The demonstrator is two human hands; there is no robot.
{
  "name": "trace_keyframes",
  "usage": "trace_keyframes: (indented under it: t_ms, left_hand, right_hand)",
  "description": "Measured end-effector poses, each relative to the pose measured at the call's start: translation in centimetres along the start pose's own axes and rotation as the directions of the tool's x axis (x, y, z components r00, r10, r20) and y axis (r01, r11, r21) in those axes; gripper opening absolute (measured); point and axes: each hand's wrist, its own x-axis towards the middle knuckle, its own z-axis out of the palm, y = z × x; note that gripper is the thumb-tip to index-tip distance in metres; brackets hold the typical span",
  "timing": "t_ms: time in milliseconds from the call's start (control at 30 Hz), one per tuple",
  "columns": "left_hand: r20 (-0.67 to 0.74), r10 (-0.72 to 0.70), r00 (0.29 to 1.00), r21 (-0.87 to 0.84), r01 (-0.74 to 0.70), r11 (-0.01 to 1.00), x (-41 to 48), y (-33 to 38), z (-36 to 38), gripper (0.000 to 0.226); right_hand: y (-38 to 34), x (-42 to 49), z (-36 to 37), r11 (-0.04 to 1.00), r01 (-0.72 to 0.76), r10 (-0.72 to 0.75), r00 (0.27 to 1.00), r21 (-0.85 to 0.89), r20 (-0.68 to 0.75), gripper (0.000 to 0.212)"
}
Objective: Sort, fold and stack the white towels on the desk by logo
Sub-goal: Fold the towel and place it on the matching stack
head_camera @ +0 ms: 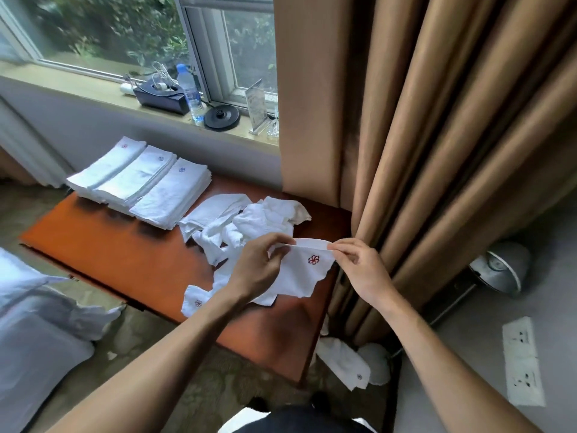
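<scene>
I am pinching the top hem of one white towel (304, 275) with both hands, my left hand (259, 270) and my right hand (359, 267) each gripping an end, so the hem is running taut from left to right with its red logo (313, 259) facing me. It is hanging over the right end of the bench (125, 257), just in front of the loose pile (249, 220). The folded stacks (168, 195) are lying well off to my far left, the red-logo stack (115, 160) farthest, so my left hand is sitting nearer. Bare bench is lying open leftward for folding. The curtain (437, 151) is crowding my right, and fallen towels (343, 360) are lying below that edge.
</scene>
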Motion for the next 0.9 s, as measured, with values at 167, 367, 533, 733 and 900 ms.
trace_keyframes:
  t_ms: [167,367,533,733,900]
  left_hand:
    - [-0.052,-0.055,0.997,0.045,0.057,0.997,-0.5,0.6,0.4,0.017]
    - [-0.153,-0.089,0.984,0.172,0.116,0.978,-1.7,0.6,0.0,0.013]
    - [-0.212,-0.209,0.955,0.155,0.244,0.957,-2.3,-0.3,-1.4,0.007]
    - [-0.304,-0.250,0.919,0.121,0.297,0.947,-4.1,-1.6,-5.2,0.016]
    - [-0.384,-0.278,0.881,0.130,0.349,0.928,-6.0,-3.9,-10.5,0.023]
  right_hand:
    - [0.9,0.5,0.6,0.996,0.022,-0.023,1.000,0.085,0.005,0.013]
    - [0.9,0.9,0.3,0.991,0.065,-0.070,0.997,0.118,0.037,0.020]
    - [0.1,2.6,1.8,0.979,0.027,-0.054,0.989,0.202,0.134,0.023]
    - [-2.2,4.9,5.9,0.989,0.021,-0.067,0.947,0.146,0.315,0.028]
    - [-5.7,6.3,11.6,0.984,0.172,-0.175,0.873,0.049,0.455,0.022]
